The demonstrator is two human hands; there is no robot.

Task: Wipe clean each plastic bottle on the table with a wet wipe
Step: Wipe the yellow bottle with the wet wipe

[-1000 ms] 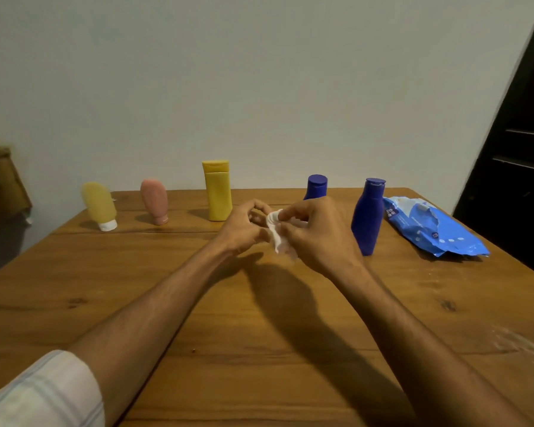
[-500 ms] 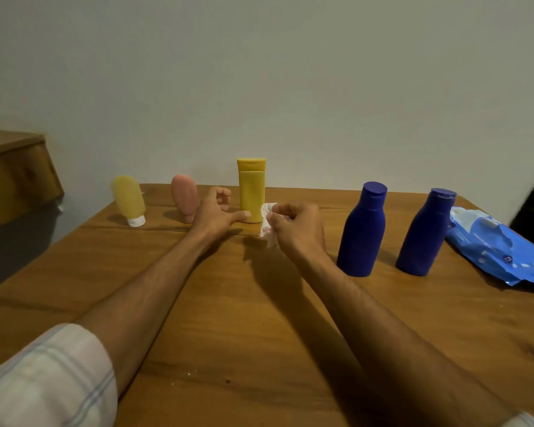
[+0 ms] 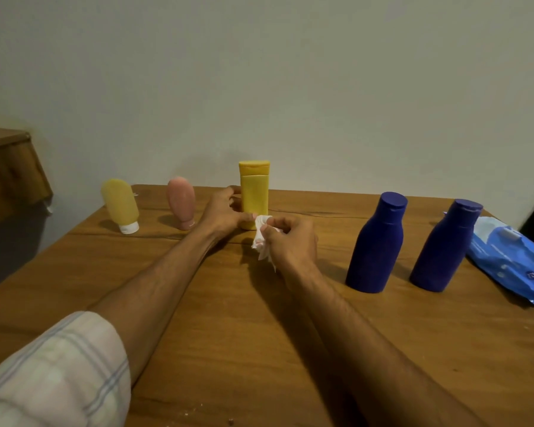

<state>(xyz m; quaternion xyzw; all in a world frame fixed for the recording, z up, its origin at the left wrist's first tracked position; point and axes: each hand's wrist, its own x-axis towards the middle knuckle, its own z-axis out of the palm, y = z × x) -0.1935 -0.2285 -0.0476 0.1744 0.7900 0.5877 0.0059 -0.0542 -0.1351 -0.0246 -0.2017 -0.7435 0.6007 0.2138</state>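
Centre of the frame, towards the far edge of the table (image 3: pixel 228 334): the tall yellow bottle (image 3: pixel 255 192), upright, cap on. Left of it, standing on their caps, a pink tube (image 3: pixel 181 201) and a pale yellow tube (image 3: pixel 120 204). To the right and well apart from it, a dark blue bottle (image 3: pixel 376 245), then a second blue bottle (image 3: pixel 444 248), and at the right edge a blue wipe pack (image 3: pixel 512 260).

Left hand (image 3: pixel 225 212): curled round the lower part of the tall yellow bottle, thumb across the front near the base, fingers reaching behind. Right hand (image 3: pixel 293 241): closed on a bunched white wet wipe (image 3: pixel 261 238), pinched between thumb and fingertips, just in front of the bottle's base and close beside the left thumb. Touching the bottle or not, hard to tell.

Probably the start of wiping this bottle. To do it well:

- Hold firm low down with the left hand, so as not to tip a tall, narrow, likely light bottle.
- Spread the wipe a little rather than rubbing with a tight wad.
- Stroke from the cap downward, one face at a time.
- Turn the bottle with the left hand to reach the back.
- Shift the left grip to clean the patch under the fingers.
- Lift to wipe the base, or at least round the bottom edge.
- Keep the left wrist clear of the pink tube, close by and easy to knock over.

No telling from here about the state of the other bottles.
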